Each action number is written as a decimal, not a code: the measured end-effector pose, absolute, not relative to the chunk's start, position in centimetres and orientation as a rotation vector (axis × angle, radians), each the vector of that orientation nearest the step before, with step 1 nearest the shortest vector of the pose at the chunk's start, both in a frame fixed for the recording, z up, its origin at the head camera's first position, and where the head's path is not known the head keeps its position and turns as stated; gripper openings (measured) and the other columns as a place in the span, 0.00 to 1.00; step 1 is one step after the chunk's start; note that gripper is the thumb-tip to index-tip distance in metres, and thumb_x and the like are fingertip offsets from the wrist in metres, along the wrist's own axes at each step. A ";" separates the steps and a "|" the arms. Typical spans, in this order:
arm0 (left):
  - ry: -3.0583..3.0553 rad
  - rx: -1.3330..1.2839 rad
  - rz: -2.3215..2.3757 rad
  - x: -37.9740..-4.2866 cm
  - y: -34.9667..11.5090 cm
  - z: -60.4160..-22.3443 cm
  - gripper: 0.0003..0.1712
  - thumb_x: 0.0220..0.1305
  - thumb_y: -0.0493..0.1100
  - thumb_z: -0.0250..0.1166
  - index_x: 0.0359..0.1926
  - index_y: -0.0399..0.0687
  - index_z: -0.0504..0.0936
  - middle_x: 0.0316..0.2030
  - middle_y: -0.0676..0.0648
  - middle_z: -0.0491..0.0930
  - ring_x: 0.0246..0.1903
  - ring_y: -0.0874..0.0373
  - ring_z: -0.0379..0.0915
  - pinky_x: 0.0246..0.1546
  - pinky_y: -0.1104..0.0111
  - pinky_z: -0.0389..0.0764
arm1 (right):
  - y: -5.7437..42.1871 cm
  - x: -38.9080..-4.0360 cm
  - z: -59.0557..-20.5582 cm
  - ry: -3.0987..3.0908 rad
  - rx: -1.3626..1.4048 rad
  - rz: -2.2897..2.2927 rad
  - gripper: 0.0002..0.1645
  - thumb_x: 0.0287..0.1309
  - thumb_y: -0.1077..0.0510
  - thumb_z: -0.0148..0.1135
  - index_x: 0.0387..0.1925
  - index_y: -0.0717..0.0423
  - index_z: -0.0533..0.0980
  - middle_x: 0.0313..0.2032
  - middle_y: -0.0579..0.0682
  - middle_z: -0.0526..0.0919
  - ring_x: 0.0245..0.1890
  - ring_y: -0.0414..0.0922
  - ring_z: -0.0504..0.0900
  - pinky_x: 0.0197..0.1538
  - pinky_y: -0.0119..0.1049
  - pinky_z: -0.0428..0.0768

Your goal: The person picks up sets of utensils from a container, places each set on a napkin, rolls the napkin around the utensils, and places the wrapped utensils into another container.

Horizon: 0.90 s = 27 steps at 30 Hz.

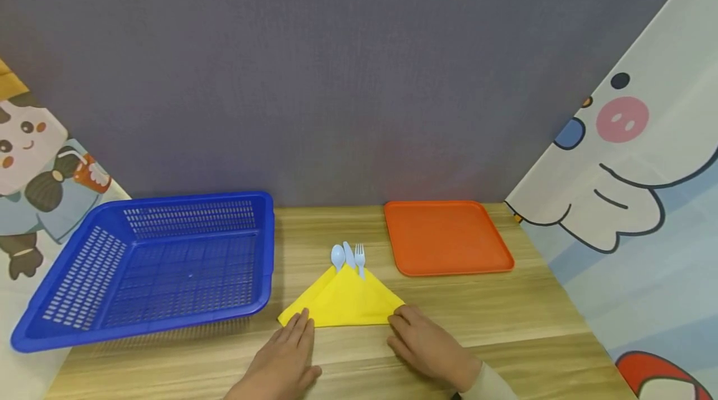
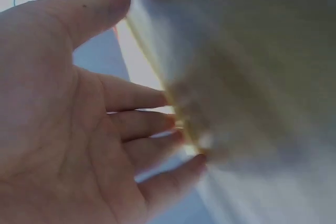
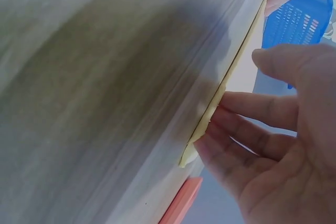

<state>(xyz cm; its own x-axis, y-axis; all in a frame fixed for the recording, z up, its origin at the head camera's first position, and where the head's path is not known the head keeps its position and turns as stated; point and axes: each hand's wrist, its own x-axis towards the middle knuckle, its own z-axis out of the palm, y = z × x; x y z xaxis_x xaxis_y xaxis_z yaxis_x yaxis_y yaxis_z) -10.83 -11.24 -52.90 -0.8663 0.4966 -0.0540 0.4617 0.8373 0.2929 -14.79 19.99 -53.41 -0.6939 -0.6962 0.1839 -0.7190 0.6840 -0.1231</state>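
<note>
A yellow napkin (image 1: 350, 303), folded into a triangle, lies on the wooden table with its long edge toward me. From its top peek a light blue spoon (image 1: 337, 255), knife (image 1: 349, 253) and fork (image 1: 359, 255); their lower parts are hidden in the cloth. My left hand (image 1: 283, 356) rests its fingertips on the napkin's near edge by the left corner, fingers fairly straight. At the right corner, the fingertips of my right hand (image 1: 429, 345) press on the cloth. In the right wrist view the thumb (image 3: 278, 66) stays apart from the napkin edge (image 3: 223, 85).
A blue plastic basket (image 1: 191, 319) with slotted sides stands at the left. Toward the back right lies an orange tray (image 1: 449, 238). A grey panel (image 1: 336, 76) rises behind the table (image 1: 359, 362), with cartoon-printed cloth (image 1: 662, 213) at both sides.
</note>
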 end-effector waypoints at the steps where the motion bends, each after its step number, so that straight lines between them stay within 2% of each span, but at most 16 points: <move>1: 2.893 0.745 0.387 -11.0 -11.0 -52.7 0.43 0.64 0.56 0.66 0.66 0.25 0.68 0.69 0.27 0.61 0.68 0.34 0.59 0.64 0.43 0.65 | 20.0 -14.9 -53.4 -2.754 1.170 0.292 0.15 0.68 0.55 0.63 0.48 0.62 0.79 0.45 0.52 0.77 0.44 0.45 0.76 0.46 0.39 0.82; 7: 2.953 0.819 0.208 -12.3 -7.9 -51.2 0.38 0.65 0.56 0.64 0.63 0.29 0.73 0.65 0.30 0.68 0.65 0.35 0.64 0.63 0.44 0.68 | 19.8 -16.0 -53.6 -2.673 1.195 0.389 0.05 0.65 0.57 0.66 0.37 0.55 0.79 0.34 0.42 0.71 0.33 0.37 0.68 0.34 0.30 0.75; 11: 2.939 1.005 0.133 -13.3 -5.5 -51.0 0.35 0.68 0.57 0.62 0.66 0.37 0.74 0.69 0.35 0.65 0.67 0.39 0.63 0.63 0.48 0.69 | 19.6 -16.5 -53.2 -2.690 1.194 0.403 0.06 0.64 0.57 0.66 0.34 0.53 0.77 0.31 0.39 0.70 0.31 0.35 0.68 0.32 0.28 0.74; 15: 2.884 1.059 0.103 -14.2 -3.7 -51.0 0.35 0.69 0.58 0.62 0.69 0.43 0.72 0.72 0.38 0.62 0.70 0.42 0.59 0.63 0.48 0.70 | 19.5 -16.7 -52.9 -2.762 1.185 0.400 0.07 0.65 0.55 0.66 0.34 0.53 0.78 0.31 0.39 0.70 0.31 0.36 0.68 0.33 0.28 0.75; 21: 2.865 1.026 0.031 -14.9 -2.7 -51.2 0.36 0.68 0.60 0.62 0.70 0.46 0.71 0.72 0.40 0.62 0.70 0.44 0.60 0.62 0.48 0.71 | 19.7 -17.1 -52.9 -2.812 1.116 0.438 0.08 0.66 0.55 0.65 0.39 0.56 0.80 0.35 0.43 0.75 0.34 0.37 0.73 0.36 0.31 0.79; 27: 2.878 1.028 0.006 -14.9 -2.9 -51.6 0.37 0.68 0.61 0.62 0.71 0.47 0.70 0.73 0.41 0.61 0.70 0.44 0.60 0.62 0.49 0.71 | 19.4 -17.6 -53.5 -2.866 0.791 0.385 0.24 0.60 0.50 0.70 0.50 0.64 0.78 0.42 0.54 0.79 0.41 0.48 0.81 0.40 0.43 0.84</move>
<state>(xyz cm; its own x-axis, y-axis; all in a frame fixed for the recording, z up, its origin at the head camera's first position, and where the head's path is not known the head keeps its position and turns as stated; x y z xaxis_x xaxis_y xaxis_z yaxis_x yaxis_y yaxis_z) -14.93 -2.88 -51.58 -0.7705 0.6325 -0.0793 0.6321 0.7742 0.0328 -17.64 19.41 -53.52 -0.8514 -0.4832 0.2040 -0.5200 0.8288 -0.2068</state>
